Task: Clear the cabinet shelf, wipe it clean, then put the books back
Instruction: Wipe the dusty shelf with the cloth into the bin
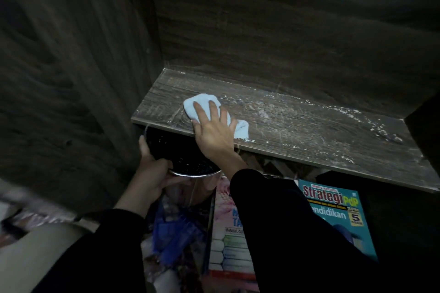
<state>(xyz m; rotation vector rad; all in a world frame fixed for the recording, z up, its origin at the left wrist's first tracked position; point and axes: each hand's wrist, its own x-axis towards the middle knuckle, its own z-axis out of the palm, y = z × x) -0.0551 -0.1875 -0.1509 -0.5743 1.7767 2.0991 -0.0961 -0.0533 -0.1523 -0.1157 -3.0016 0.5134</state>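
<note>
The dark wooden cabinet shelf (297,126) holds no books and is streaked with white dust and crumbs. A light blue cloth (202,102) lies near its left front edge. My right hand (214,128) presses flat on the cloth with straight fingers. Just below the shelf's front edge, my left hand (152,169) grips the rim of a shiny metal bin (190,173) with a dark inside. Books lie on the floor below: a teal "Strategi" book (338,207) and a pink and white book (226,233).
The cabinet's left side wall (83,78) and back panel (285,31) close in the shelf. A blue plastic bag (176,233) lies under the bin. A pale rounded object (35,252) sits at the lower left.
</note>
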